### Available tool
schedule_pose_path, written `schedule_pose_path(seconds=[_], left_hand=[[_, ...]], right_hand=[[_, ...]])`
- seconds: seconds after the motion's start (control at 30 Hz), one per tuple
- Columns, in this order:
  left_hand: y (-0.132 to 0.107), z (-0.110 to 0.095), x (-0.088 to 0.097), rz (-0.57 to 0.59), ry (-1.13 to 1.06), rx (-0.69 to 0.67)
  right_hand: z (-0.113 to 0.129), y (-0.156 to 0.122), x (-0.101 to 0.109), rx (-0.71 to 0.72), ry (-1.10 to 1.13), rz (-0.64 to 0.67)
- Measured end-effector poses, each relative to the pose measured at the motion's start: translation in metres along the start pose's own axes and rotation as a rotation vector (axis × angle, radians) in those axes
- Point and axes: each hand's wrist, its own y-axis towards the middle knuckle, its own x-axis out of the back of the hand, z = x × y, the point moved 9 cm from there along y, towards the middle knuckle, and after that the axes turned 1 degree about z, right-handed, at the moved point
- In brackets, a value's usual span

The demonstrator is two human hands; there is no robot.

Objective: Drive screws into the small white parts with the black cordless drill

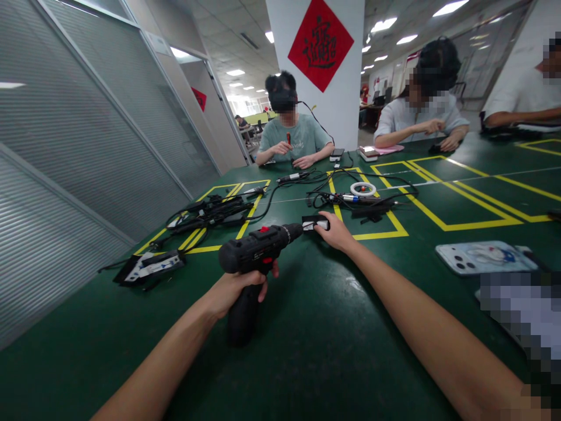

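Cordless drill (256, 250), its handle clenched in the left hand (236, 289), points its tip at a small black part (313, 223) pinched by the right hand (337, 233), mid-way across a green table (333, 333).

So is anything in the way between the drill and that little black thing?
No, nothing visible is. The left hand grips the drill, whose tip points straight at the small black part that the right hand holds at the green table. Tip and part seem to meet; the cables lie farther back.

Bare table (324, 351) between drill (258, 248) and phone (482, 257); cable tangle (205, 213) far left
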Motion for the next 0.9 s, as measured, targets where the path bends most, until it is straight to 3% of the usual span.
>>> schedule_pose_path(seconds=[0.5,0.9], left_hand=[[0.006,-0.001,-0.013,-0.115,-0.071,0.026],[0.005,-0.008,-0.023,-0.132,0.102,0.025]], right_hand=[[-0.001,0.013,-0.005,0.031,-0.001,0.049],[-0.001,0.014,-0.003,0.034,-0.011,0.055]])
